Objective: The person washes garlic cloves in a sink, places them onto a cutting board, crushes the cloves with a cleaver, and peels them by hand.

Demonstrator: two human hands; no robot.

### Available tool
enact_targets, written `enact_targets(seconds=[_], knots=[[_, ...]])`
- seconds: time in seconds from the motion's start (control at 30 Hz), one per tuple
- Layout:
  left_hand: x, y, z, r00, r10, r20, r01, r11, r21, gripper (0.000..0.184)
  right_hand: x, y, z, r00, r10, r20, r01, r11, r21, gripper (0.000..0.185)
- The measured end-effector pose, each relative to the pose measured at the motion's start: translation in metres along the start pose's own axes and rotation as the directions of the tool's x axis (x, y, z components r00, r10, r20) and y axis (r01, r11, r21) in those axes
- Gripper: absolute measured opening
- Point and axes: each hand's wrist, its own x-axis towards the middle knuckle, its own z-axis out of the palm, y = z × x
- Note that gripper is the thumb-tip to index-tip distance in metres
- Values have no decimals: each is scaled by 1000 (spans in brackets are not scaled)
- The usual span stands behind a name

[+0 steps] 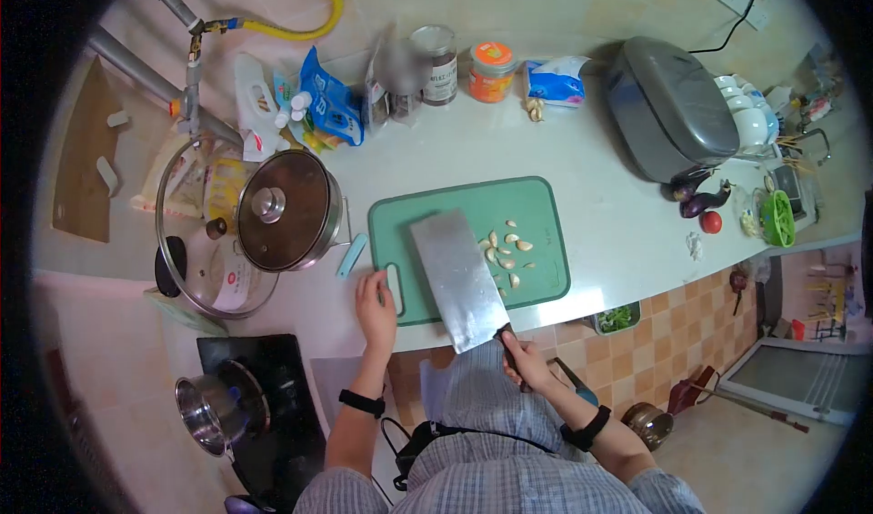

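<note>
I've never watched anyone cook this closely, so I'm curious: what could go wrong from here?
The right hand holds a broad knife over the board, and the left hand is by the board's left edge; a leftward swing might nick it. The cloves lie loose, so one could skid if the blade catches it. The board is near the counter's front edge, so a stray clove may drop.

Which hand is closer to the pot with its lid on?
Left. The left hand is at the left edge of the green cutting board, toward the lidded pot; the right hand is farther off, gripping the cleaver.
</note>
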Motion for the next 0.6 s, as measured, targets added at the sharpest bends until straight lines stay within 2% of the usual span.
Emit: enact_targets(seconds=[0.1, 0.13, 0.2, 0.23, 0.37, 0.43, 0.57, 0.6], knots=[[5, -3, -26, 995, -70, -76, 70, 998, 5, 20, -1, -13, 19, 981, -194, 13, 194, 981, -20, 54], [6, -4, -31, 995, -69, -69, 69, 998, 5, 20, 10, -5, 21, 982, -191, 9, 191, 981, -16, 54], [5, -4, -41, 990, -54, -129, 55, 999, -2, 22, 33, 9, 23, 979, -146, -142, 120, 977, -176, 56], [5, -4, -43, 990, -74, -123, 76, 997, 8, 22, 35, 9, 23, 989, -87, -115, 78, 994, -81, 56], [3, -6, -42, 987, -54, -149, 53, 999, -8, 22, 30, 2, 23, 986, -122, -117, 115, 991, -64, 55], [1, -4, -42, 994, -81, -73, 81, 997, -5, 22, 18, -4, 24, 996, -39, -85, 35, 998, -54, 55], [1, -7, -23, 999, 7, 41, -7, 1000, 1, 23, 8, -6, 17, 993, -116, -6, 115, 993, -36, 59], [1, -8, -13, 992, 39, 122, -41, 999, 13, 24, 5, -7, 11, 993, -113, 12, 113, 993, -20, 58]])
